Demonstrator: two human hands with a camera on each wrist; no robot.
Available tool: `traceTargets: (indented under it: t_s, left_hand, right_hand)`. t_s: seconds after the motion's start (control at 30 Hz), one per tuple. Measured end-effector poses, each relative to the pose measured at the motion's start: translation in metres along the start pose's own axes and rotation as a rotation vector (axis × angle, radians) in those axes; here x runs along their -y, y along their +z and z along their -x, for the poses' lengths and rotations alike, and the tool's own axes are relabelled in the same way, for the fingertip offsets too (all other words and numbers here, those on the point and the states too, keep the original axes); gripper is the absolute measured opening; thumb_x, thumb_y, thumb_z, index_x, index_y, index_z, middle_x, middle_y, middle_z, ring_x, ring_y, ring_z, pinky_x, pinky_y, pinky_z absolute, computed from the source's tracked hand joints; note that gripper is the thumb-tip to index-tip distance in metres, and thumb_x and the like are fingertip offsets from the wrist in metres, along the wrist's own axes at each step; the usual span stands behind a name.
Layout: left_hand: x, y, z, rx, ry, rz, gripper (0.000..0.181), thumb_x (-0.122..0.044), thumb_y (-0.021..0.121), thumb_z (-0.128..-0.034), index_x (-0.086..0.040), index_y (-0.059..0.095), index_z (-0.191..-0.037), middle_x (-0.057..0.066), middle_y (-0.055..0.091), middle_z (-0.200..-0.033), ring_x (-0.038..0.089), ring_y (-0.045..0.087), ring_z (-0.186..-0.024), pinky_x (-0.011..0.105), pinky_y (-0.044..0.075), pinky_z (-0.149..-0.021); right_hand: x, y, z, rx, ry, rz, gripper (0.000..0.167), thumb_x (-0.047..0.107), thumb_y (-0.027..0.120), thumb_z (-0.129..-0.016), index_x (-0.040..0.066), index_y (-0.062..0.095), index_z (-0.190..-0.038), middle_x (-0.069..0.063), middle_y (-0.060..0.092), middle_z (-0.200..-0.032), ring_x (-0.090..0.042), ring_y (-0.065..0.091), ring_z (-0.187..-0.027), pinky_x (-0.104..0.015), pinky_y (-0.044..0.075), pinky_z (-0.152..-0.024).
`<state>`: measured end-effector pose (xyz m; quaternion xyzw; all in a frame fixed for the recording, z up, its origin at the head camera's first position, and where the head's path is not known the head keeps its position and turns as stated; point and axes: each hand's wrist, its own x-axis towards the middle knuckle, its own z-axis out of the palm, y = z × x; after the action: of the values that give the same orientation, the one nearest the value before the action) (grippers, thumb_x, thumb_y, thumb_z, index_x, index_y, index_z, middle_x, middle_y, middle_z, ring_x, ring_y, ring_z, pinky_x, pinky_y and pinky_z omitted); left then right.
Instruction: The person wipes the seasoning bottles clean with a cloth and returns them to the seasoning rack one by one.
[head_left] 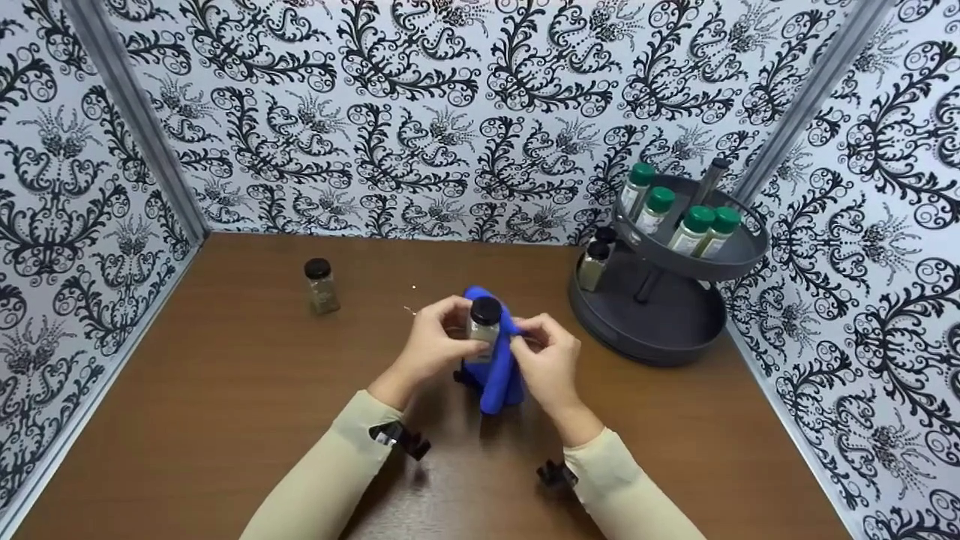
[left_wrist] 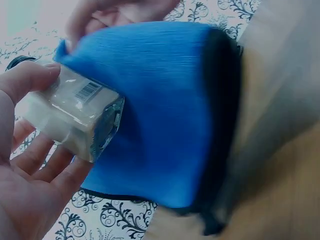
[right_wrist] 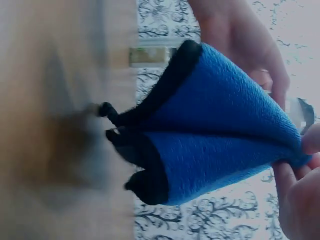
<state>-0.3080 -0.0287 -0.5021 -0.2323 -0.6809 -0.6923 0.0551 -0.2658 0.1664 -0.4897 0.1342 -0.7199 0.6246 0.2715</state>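
My left hand (head_left: pixel 439 337) grips a clear square spice jar (head_left: pixel 482 334) with a black lid, held upright above the table. In the left wrist view the jar (left_wrist: pixel 75 107) shows a barcode label, and thumb and fingers wrap its sides. My right hand (head_left: pixel 547 356) pinches the top of a blue cloth (head_left: pixel 501 379) with dark edging. The cloth hangs down in folds right beside the jar; in the right wrist view the cloth (right_wrist: pixel 215 130) covers much of the jar. Whether cloth and jar touch, I cannot tell.
Another black-lidded spice jar (head_left: pixel 322 286) stands at the left on the brown table (head_left: pixel 247 360). At the right is a dark two-tier turntable (head_left: pixel 667 337). Several green-lidded jars (head_left: pixel 655 211) stand on its upper tier, black-lidded jars (head_left: pixel 595 266) on the lower. Patterned walls (head_left: pixel 420 150) enclose the table.
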Motion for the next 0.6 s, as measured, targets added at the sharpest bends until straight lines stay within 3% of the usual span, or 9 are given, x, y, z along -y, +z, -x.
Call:
traceTargets:
  t_s: [0.13,0.27,0.43,0.6]
  left_hand:
    - [0.002,0.006,0.002,0.043,-0.017,-0.045,0.048,0.001,0.092,-0.0716,0.003,0.072,-0.115,0.016,0.077,-0.102,0.016,0.073,-0.086,0.037,0.064,-0.084]
    - [0.003,0.008,0.003,0.056,-0.022,-0.085,0.047,-0.002,0.093,-0.0722,0.002,0.072,-0.115,0.017,0.077,-0.101,0.019,0.075,-0.086,0.044,0.065,-0.085]
    - [0.001,0.008,0.002,0.01,-0.017,-0.105,0.048,0.0,0.094,-0.0696,0.001,0.073,-0.112,0.017,0.077,-0.099,0.018,0.075,-0.084,0.043,0.065,-0.083]
    - [-0.002,0.003,0.001,-0.037,-0.013,-0.063,0.046,-0.002,0.094,-0.0708,0.001,0.072,-0.111,0.015,0.077,-0.099,0.014,0.074,-0.086,0.033,0.065,-0.083]
  right_hand:
    - [0.008,-0.005,-0.002,-0.06,-0.15,-0.068,0.016,-0.022,0.071,-0.08,-0.009,0.072,-0.088,-0.029,0.078,-0.1,-0.009,0.079,-0.091,-0.023,0.063,-0.076]
    - [0.009,-0.006,-0.003,-0.061,-0.251,-0.059,0.02,-0.025,0.071,-0.079,-0.008,0.073,-0.088,-0.029,0.078,-0.1,-0.01,0.079,-0.095,-0.026,0.064,-0.078]
    - [0.004,-0.004,-0.001,-0.033,-0.231,0.039,0.02,-0.021,0.072,-0.08,-0.003,0.075,-0.088,-0.021,0.081,-0.1,-0.011,0.08,-0.093,-0.028,0.065,-0.079]
    - [-0.003,0.002,0.0,0.008,-0.132,0.149,0.021,-0.017,0.074,-0.078,0.003,0.075,-0.084,-0.012,0.083,-0.096,-0.019,0.08,-0.084,-0.022,0.063,-0.074]
